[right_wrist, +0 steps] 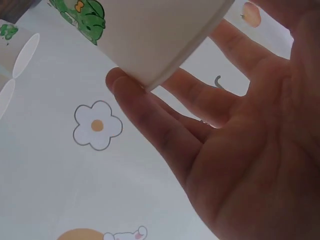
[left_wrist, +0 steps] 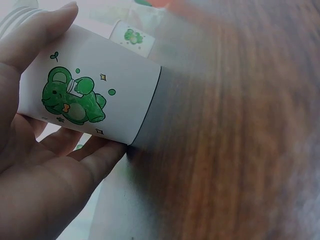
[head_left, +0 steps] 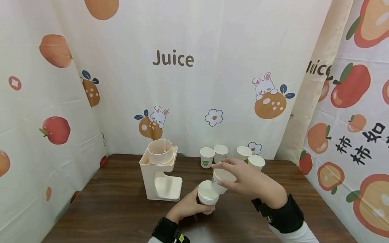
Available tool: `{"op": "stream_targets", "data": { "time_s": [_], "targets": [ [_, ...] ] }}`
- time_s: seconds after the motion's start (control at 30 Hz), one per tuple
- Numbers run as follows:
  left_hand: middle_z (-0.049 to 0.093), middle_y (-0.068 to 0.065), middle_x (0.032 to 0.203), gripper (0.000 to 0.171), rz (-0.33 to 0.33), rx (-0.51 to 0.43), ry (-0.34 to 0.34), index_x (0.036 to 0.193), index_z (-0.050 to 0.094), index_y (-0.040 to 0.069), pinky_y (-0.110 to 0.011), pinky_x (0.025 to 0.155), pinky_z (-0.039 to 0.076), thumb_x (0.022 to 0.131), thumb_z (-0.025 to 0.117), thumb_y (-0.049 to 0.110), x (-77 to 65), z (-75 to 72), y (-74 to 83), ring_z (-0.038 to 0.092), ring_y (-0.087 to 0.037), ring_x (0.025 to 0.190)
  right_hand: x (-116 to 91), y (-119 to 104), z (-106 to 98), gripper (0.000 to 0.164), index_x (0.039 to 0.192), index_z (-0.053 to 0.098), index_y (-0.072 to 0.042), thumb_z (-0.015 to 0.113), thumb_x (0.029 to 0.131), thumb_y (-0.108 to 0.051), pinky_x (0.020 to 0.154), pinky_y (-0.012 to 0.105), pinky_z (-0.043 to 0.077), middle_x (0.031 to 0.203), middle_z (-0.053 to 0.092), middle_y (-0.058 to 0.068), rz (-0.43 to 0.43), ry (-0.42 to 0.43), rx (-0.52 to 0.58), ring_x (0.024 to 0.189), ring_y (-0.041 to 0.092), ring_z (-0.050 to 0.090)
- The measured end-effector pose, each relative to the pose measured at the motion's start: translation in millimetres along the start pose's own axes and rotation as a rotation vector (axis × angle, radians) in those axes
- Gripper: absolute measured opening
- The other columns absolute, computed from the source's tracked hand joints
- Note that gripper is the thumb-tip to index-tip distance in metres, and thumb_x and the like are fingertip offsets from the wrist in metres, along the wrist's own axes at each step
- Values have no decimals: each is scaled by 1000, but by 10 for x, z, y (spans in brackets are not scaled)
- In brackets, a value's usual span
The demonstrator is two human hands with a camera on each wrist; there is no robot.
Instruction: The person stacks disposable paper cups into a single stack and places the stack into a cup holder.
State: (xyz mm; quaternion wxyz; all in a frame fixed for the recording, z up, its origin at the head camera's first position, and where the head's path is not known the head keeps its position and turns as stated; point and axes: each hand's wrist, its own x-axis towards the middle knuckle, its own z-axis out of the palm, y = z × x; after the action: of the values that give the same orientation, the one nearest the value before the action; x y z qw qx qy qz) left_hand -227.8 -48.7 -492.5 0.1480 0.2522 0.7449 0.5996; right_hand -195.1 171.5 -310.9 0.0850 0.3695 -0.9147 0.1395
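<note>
left fingers [head_left: 203, 208] grip stacked cups [head_left: 208, 199], right fingers [head_left: 230, 185] another cup [head_left: 221, 177].

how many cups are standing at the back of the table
4: a left pair of cups and a right pair of cups; the right hand may hide more
</note>
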Motion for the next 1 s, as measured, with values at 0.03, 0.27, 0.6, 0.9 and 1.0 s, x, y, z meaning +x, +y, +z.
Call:
{"op": "stream_targets", "data": {
  "time_s": [0.03,0.27,0.6,0.9,1.0],
  "targets": [
    [52,4,122,77,-3,-1,-2,137,31,32,-49,93,39,75,78,32,0,-1,1,51,-15,107,5,-7,5,44,129,52,-33,62,88,-42,83,44,50,127,53,6,-11,6,3,111,20,51],
    [53,4,120,77,-20,12,3,137,31,33,-49,92,39,75,77,33,5,-8,14,51,-15,106,58,-28,64,44,129,51,-34,64,87,-38,87,47,48,130,51,7,-67,33,24,113,22,49],
    [53,2,121,80,-29,5,1,139,29,29,-50,93,38,75,77,32,-16,-11,50,50,-16,106,92,-55,167,45,130,50,-33,63,88,-39,85,41,49,127,51,2,-89,9,57,110,14,48],
    [53,2,120,81,-54,26,8,140,28,30,-50,93,37,75,77,36,0,-11,-5,50,-15,106,98,-52,305,42,129,50,-38,62,88,-40,87,42,49,131,49,5,-43,-42,84,117,18,44],
    [54,2,120,82,-38,28,8,140,27,30,-50,94,37,75,77,36,0,-11,-4,50,-15,106,105,-39,359,41,128,51,-38,62,89,-39,88,44,48,132,49,5,-44,-50,94,120,20,42]
  ]
}}
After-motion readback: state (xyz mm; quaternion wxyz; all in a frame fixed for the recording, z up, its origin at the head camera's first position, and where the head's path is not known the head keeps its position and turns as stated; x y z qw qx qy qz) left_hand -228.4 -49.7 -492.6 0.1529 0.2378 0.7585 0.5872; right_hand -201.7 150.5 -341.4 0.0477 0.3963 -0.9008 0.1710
